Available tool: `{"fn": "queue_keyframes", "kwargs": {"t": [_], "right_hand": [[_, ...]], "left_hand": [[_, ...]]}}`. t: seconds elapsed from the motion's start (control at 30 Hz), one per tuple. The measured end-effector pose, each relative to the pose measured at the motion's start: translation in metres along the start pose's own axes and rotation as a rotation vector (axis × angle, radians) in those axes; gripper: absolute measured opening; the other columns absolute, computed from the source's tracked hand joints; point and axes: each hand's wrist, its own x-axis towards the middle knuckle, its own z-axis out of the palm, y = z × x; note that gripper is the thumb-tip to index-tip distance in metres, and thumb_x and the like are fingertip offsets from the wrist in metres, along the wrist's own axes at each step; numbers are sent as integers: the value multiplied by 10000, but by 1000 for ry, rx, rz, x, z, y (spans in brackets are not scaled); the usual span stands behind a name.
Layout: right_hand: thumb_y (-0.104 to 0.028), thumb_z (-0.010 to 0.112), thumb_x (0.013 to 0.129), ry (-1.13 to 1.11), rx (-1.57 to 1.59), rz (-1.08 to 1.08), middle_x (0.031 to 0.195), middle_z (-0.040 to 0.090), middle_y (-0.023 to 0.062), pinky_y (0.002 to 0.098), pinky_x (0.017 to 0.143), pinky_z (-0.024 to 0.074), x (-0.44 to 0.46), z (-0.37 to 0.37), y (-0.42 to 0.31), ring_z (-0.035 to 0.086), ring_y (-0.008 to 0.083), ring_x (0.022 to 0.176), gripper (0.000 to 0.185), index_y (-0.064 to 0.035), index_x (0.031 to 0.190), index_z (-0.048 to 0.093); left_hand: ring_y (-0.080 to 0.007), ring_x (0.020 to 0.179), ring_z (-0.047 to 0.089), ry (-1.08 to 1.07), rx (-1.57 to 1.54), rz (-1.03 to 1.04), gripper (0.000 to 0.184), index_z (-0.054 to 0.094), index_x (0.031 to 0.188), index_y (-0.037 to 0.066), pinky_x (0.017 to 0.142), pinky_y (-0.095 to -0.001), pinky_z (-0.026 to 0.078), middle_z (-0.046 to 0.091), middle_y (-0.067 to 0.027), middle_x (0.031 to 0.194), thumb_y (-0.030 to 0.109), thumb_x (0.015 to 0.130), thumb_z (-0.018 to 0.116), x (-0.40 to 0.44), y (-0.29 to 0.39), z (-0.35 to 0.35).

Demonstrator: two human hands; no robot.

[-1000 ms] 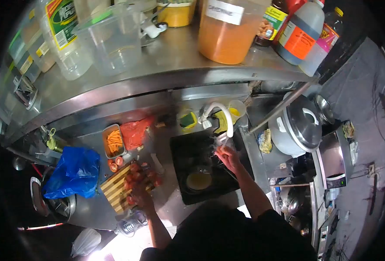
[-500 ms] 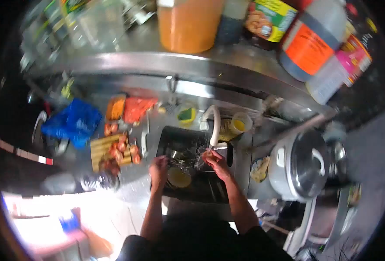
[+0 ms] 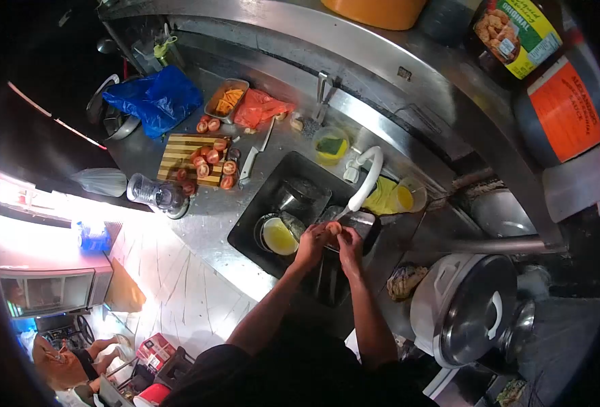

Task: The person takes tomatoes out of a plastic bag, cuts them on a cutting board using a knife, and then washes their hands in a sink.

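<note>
Over the black sink (image 3: 245,234), both my hands meet at the tap's stream. Between their fingertips is a small, reddish tomato piece (image 3: 334,228), partly covered by the fingers. My left hand (image 3: 311,247) is closed on its left side, and my right hand (image 3: 349,247) grips it from the right. Just above them curves the white faucet (image 3: 371,180), with water running down from its spout. Inside the basin, left of my hands, a pot (image 3: 279,235) holds yellowish liquid. Behind it sits a dark metal pan (image 3: 303,195).
Left of the sink are a knife (image 3: 256,156) and a striped cutting board (image 3: 174,159) with several cut tomatoes. A blue plastic bag (image 3: 157,102) lies farther back. On the right stands a large lidded cooker (image 3: 442,305). A steel shelf (image 3: 381,61) overhangs the counter, carrying bottles.
My left hand has come across from the basin's left side to join my right hand at the tomato piece. The splashing has lessened, and the whole view has tilted.
</note>
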Motion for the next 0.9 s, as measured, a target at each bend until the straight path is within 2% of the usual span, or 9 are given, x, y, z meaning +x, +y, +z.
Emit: {"fn": "queue_keyframes", "kwargs": {"t": [0.2,0.27,0.37,0.47,0.5,0.6,0.7,0.8,0.9], "right_hand": [[-153,684,1010,53,-81,-62,1005,723,33,285,866,523,14,-2,8,653,106,950,225,38,1126,718],[-139,680,1003,82,-128,-36,956,721,24,283,846,523,21,1,3,650,104,910,213,45,1095,733],[-144,656,997,146,-180,-35,810,741,102,339,717,536,23,12,-7,686,140,800,215,47,1034,747],[-139,649,995,179,-158,-43,824,739,111,343,711,535,32,15,18,682,142,796,224,62,1034,742],[-139,648,994,180,38,-33,850,741,115,345,730,537,32,19,20,681,148,796,231,70,1037,736],[-110,687,958,297,-206,-9,888,745,116,336,757,547,35,24,23,690,161,815,217,87,1034,734],[-125,769,916,350,22,69,903,742,89,334,787,552,39,30,20,691,167,831,210,68,995,738],[-159,853,866,296,227,143,938,733,79,332,804,558,36,41,-18,688,166,858,258,26,992,725],[-186,873,863,185,235,204,1038,712,63,327,854,548,41,30,8,673,150,958,342,-10,1096,695]], "left_hand": [[-357,898,742,-148,-255,-114,260,725,1184,30,769,-391,591,740,-191,1082,204,1040,598,18,14,-1],[-347,928,741,-91,-96,-128,250,735,1184,41,806,-402,590,741,-188,1056,187,1027,608,24,8,3],[-339,963,734,-14,11,-74,250,746,1182,45,844,-415,585,739,-188,1042,172,999,634,29,-4,8],[-343,994,721,1,18,-78,261,751,1177,39,872,-426,576,736,-192,1059,150,958,662,38,-18,11],[-346,1004,716,-2,16,-97,266,752,1175,37,880,-429,573,736,-194,1068,140,943,671,41,-20,11],[-363,1010,706,9,-19,-175,281,748,1183,37,880,-432,570,728,-194,1083,107,920,678,43,-25,12],[-374,1004,693,9,-15,-123,280,741,1184,29,884,-430,560,718,-197,1077,90,918,679,43,-35,13],[-362,972,688,48,26,-22,304,744,1192,57,849,-429,550,704,-176,1062,116,906,659,44,-39,16],[-375,959,679,22,-146,-62,316,743,1192,57,861,-427,549,705,-174,1069,126,895,657,44,-32,13]]}}
